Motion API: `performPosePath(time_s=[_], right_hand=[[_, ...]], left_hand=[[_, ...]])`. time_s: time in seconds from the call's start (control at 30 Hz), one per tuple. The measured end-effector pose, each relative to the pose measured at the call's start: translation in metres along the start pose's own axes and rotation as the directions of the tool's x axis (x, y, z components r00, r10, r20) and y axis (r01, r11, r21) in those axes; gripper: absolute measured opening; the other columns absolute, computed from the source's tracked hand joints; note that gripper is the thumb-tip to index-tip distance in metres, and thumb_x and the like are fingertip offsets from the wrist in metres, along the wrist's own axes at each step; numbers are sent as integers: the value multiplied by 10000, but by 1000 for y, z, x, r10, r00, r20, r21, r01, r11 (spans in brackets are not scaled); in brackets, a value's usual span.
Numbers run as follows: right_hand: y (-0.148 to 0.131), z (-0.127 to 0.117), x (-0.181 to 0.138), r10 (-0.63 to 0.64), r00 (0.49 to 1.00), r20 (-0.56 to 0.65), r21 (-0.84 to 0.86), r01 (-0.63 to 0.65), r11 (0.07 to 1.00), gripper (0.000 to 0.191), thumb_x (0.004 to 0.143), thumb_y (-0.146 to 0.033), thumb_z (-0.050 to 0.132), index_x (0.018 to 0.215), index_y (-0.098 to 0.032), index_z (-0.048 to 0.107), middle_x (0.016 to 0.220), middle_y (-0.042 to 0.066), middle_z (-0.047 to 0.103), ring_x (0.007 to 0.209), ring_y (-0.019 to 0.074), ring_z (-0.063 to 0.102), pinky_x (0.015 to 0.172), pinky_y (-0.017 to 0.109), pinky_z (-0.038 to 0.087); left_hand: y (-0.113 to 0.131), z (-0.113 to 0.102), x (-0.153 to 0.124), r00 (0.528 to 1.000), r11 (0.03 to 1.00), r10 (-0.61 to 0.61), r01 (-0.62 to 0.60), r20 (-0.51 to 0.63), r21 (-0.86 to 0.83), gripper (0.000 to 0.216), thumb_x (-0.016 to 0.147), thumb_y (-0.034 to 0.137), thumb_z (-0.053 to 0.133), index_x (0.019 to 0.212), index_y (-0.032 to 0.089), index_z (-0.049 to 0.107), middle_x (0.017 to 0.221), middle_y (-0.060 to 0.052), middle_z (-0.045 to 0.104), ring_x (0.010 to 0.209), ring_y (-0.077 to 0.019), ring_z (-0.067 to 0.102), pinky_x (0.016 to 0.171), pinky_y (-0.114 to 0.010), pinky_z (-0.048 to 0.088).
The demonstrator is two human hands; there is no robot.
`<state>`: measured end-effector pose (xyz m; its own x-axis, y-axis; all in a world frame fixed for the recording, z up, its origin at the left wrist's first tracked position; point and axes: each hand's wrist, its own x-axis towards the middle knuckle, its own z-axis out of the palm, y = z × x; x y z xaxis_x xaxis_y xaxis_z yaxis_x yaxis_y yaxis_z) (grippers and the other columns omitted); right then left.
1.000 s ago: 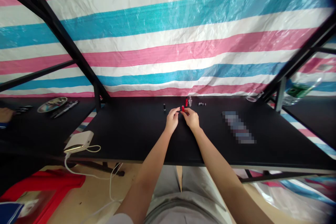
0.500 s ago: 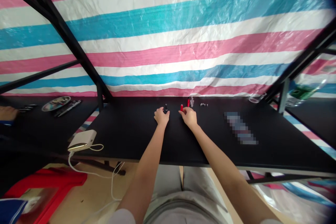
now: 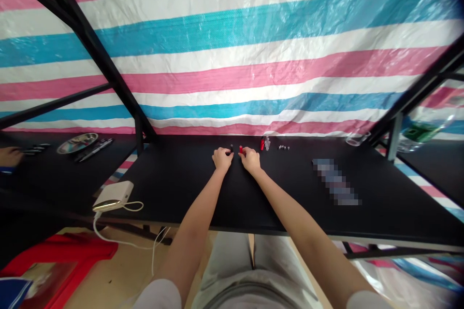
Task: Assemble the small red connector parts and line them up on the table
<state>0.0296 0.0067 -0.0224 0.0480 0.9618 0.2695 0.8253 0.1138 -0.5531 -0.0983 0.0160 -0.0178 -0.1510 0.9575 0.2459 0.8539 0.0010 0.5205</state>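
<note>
A: Hands status?
B: Both out at the far edge of the black table (image 3: 188,188), close together but not touching. Right hand (image 3: 250,160) has its fingers narrowed to a pinch on a small red cylinder (image 3: 240,149), which is upright at the fingertips.
A: Left?
B: Left hand (image 3: 222,159) is curled, with its fingertips at a small black cylinder (image 3: 231,147). It touches or nearly touches. Can't tell if it's gripped, too small.
A: How far apart are the two cylinders?
B: Just beside each other, black on the left and red on the right, both between the two hands.
A: Anything else on the table?
B: To the right of the hands there's a second red piece (image 3: 262,144), a small clear vial (image 3: 267,143) touching or just beside it, then a row of tiny dark bits (image 3: 283,147). Further right is a pixelated patch (image 3: 335,181), and there's a glass dish (image 3: 355,138) near the right frame post.
A: Left side?
B: A white power bank (image 3: 113,195) sits at the near left corner, its cable hanging to the floor. The next table over has a metal tray (image 3: 77,143) and pens (image 3: 94,148) beside it. Another person's hand (image 3: 9,157) is at the frame edge. A striped tarp (image 3: 232,58) hangs behind everything.
</note>
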Motion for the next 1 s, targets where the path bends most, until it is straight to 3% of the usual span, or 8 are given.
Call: performPosePath(time_s=[0.43,0.77,0.87,1.0], right_hand=[[-9,16,18,35,996,81,-118,-26,993,135,809,-272,521,884,-175,577,943,89,620,920,211,537,757,333,357],[-10,-3,10,21,994,111,-175,-1,985,149,764,-289,577,868,-184,599,941,104,624,932,229,542,797,377,352],[7,-18,-2,-5,1000,23,-109,7,994,139,770,-274,546,862,-187,604,892,86,633,879,218,563,774,359,370],[40,-36,-19,-17,956,-294,80,43,996,193,819,-255,422,885,-171,584,808,70,622,763,184,567,720,316,402]], left_hand=[[-5,4,5,1000,1000,20,-20,6,7,167,720,363,597,814,248,673,942,-53,616,924,-229,505,784,-352,383],[3,-15,-2,998,992,21,-29,62,120,236,700,372,609,881,234,674,980,-90,608,953,-253,516,781,-358,404],[4,-26,-11,989,989,52,-70,136,133,205,717,347,590,839,208,680,906,-99,631,883,-244,556,752,-342,418],[15,-29,-26,953,984,180,-176,242,-38,187,776,310,517,785,209,675,796,-70,648,756,-197,587,709,-303,437]])
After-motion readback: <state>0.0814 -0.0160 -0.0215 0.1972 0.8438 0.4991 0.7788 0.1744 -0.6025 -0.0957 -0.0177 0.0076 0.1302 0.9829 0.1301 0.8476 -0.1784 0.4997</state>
